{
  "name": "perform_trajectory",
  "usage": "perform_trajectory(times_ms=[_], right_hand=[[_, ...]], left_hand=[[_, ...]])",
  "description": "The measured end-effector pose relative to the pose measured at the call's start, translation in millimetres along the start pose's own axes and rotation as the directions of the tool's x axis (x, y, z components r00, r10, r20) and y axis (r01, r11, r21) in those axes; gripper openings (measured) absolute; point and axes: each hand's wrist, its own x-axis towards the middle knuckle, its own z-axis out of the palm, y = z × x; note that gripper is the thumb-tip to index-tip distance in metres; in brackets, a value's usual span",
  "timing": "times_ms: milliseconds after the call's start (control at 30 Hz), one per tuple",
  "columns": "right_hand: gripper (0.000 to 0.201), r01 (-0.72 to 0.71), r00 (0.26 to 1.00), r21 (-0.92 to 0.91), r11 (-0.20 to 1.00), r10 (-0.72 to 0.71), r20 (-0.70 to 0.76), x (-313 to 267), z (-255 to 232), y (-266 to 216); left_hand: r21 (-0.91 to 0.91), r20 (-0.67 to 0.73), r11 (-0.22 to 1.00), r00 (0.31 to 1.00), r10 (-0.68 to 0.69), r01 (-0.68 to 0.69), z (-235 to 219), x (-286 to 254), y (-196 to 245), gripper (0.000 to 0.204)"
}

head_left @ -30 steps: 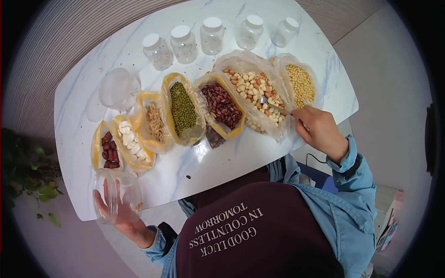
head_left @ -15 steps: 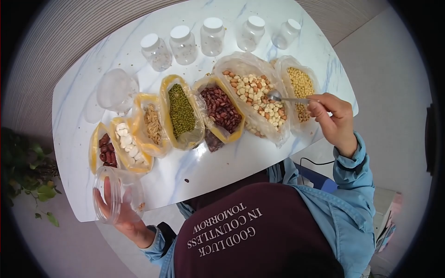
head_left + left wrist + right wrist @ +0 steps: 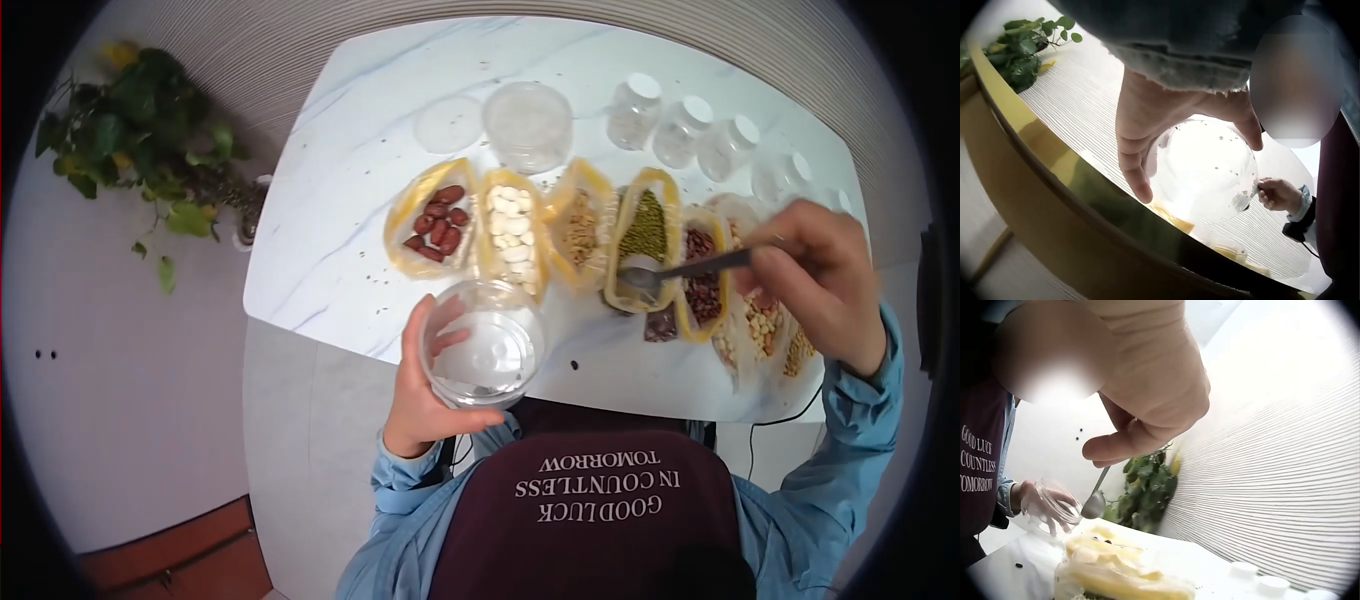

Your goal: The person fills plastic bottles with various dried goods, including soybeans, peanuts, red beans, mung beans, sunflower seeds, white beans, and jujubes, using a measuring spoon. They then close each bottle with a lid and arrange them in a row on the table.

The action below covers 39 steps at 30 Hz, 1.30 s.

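Note:
My left hand point(image 3: 415, 400) grips a clear plastic jar point(image 3: 490, 350) with its wide mouth turned up, in front of the table edge. A few small bits show in the jar in the left wrist view. My right hand point(image 3: 822, 285) pinches a metal spoon point(image 3: 700, 264) by its handle. The spoon's bowl points left, over the near end of the bag of green mung beans point(image 3: 642, 222). Right of that bag lies one of dark red beans point(image 3: 701, 285), partly behind the spoon handle. My right hand overlaps the bag of peanuts point(image 3: 762, 325).
Left of the mung beans stand bags of red dates point(image 3: 440, 222), white pieces point(image 3: 512, 225) and tan pieces point(image 3: 580, 232). Yellow beans point(image 3: 798, 352) are at far right. A clear tub point(image 3: 527, 125), flat lid point(image 3: 448, 125) and several white-lidded jars point(image 3: 632, 118) stand behind. One dark bean point(image 3: 575, 366) lies near the front edge.
The head view has swung left. My right hand has carried the spoon from above the peanuts leftward to the mung beans. The jar in my left hand has tipped from sideways to mouth up.

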Motion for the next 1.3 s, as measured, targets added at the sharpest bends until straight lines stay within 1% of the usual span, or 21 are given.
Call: perform_trajectory(times_ms=[67,100,167,267,367,433,467,567,667,767,867,900,967,1067,1167,1267,1300], right_hand=[[0.011,0.091,0.991,-0.024,0.996,-0.088,0.099,39,18,-7],[0.011,0.137,0.981,-0.037,0.99,-0.131,0.145,58,28,-10],[0.013,0.222,0.964,-0.058,0.973,-0.21,0.161,93,52,-5],[0.017,0.296,0.955,-0.099,0.95,-0.291,0.061,133,94,12],[0.018,0.275,0.961,-0.202,0.94,-0.267,0.067,156,116,16],[0.015,0.33,0.944,-0.233,0.915,-0.324,0.065,167,130,28],[0.015,0.338,0.941,-0.276,0.9,-0.33,0.08,168,134,32],[0.016,0.303,0.953,-0.393,0.868,-0.283,0.111,166,141,30],[0.017,0.298,0.954,-0.447,0.844,-0.245,0.173,162,142,27],[0.017,0.204,0.971,-0.436,0.876,-0.124,0.205,164,136,31],[0.021,0.016,0.964,-0.25,0.968,0.051,0.261,166,131,37],[0.022,-0.1,0.952,-0.156,0.983,0.14,0.273,165,131,37],[0.023,-0.331,0.897,0.03,0.943,0.304,0.321,161,131,36],[0.023,-0.482,0.822,0.079,0.872,0.419,0.385,159,130,30],[0.02,-0.567,0.771,0.152,0.809,0.457,0.444,161,133,37],[0.02,-0.661,0.716,0.206,0.721,0.526,0.459,162,131,37],[0.02,-0.67,0.712,0.226,0.707,0.527,0.464,162,130,39]], left_hand=[[-0.024,0.019,0.999,1.0,-0.025,0.025,-3,-3,2,0.133],[-0.032,-0.005,0.999,1.0,-0.025,0.025,-6,-4,2,0.133],[-0.053,-0.05,0.998,0.998,-0.025,0.022,-11,-4,2,0.132],[-0.081,-0.128,0.997,0.991,-0.026,0.016,-19,-3,1,0.132],[-0.08,-0.185,0.997,0.982,-0.023,0.009,-26,4,1,0.132],[-0.083,-0.208,0.997,0.978,-0.023,0.005,-29,10,1,0.133],[-0.086,-0.221,0.996,0.975,-0.022,0.003,-29,12,0,0.133],[-0.104,-0.232,0.994,0.972,-0.043,0.02,-29,18,0,0.133],[-0.091,-0.222,0.996,0.974,-0.043,0.023,-27,19,-5,0.133],[-0.069,-0.214,0.997,0.976,-0.036,0.022,-24,20,-8,0.133],[-0.033,-0.223,0.999,0.975,0.003,-0.011,-21,18,-13,0.131],[0.025,-0.251,0.998,0.966,0.063,-0.059,-19,17,-18,0.132],[0.146,-0.296,0.978,0.936,0.188,-0.151,-14,15,-30,0.133],[0.401,-0.31,0.88,0.867,0.39,-0.253,-10,14,-39,0.134],[0.469,-0.405,0.852,0.801,0.44,-0.231,-5,14,-45,0.133],[0.514,-0.443,0.833,0.769,0.461,-0.204,-6,15,-40,0.132],[0.541,-0.449,0.82,0.759,0.471,-0.188,-6,16,-39,0.132]])
